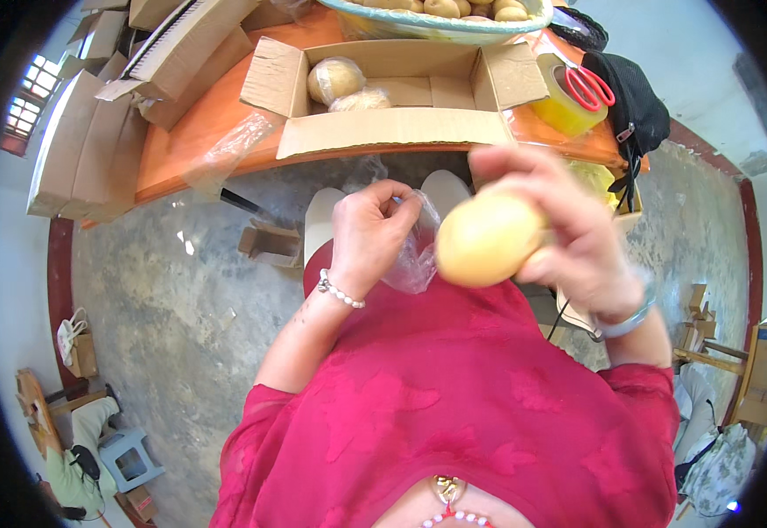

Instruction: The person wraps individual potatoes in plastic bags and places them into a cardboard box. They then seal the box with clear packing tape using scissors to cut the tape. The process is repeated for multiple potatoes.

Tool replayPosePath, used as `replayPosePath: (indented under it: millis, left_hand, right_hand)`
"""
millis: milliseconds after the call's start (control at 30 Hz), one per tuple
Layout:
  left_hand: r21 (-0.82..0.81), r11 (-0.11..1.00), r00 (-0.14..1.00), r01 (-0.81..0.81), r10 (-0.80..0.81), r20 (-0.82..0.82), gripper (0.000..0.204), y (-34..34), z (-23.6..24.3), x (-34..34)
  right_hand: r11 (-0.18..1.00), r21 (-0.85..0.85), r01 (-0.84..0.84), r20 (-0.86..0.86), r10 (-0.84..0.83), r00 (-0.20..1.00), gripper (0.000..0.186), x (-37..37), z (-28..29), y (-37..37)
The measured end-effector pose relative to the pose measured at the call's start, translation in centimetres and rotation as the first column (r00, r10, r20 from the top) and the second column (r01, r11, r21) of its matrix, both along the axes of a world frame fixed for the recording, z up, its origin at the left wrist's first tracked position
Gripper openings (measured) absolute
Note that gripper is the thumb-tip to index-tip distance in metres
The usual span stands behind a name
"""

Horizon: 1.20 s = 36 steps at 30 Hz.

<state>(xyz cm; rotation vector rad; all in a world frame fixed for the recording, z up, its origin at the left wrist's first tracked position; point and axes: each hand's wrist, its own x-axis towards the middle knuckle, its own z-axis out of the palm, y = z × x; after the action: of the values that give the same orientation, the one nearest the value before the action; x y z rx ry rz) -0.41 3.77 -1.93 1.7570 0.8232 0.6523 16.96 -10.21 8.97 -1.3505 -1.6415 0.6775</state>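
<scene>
My right hand, slightly blurred, has its fingers round a yellow potato above my lap. My left hand pinches the edge of a thin clear plastic bag, which hangs just left of the potato. Beyond both hands an open cardboard box stands at the table's near edge with its flaps folded out. Inside it, at the left end, lie a potato wrapped in clear plastic and a second wrapped one, partly hidden by the front flap.
Behind the box stands a basin of potatoes. Right of the box are a yellow tape roll, red-handled scissors and a black bag. Flattened cardboard boxes stack up at left. Loose plastic film hangs over the orange table's edge.
</scene>
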Motion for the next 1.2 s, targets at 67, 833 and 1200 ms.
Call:
replayPosePath:
  millis: [67, 833, 1200]
  left_hand:
    - [-0.067, 0.998, 1.0, 0.02, -0.021, -0.003, 0.013, -0.5, 0.4, 0.3]
    - [0.752, 0.656, 0.989, -0.059, -0.062, 0.132, 0.038, -2.3, 6.2, -4.0]
    - [-0.773, 0.262, 0.792, 0.578, 0.049, 0.609, 0.058, -4.0, -2.4, -0.6]
  right_hand:
    - [0.993, -0.12, 0.016, -0.236, -0.044, 0.971, 0.057, -2.2, -3.2, -1.4]
    - [0.973, 0.105, 0.207, 0.081, -0.216, 0.973, 0.039, -1.6, -8.1, -0.9]
    - [0.994, 0.037, 0.101, 0.114, -0.104, 0.988, 0.028, -1.7, -6.1, 1.4]
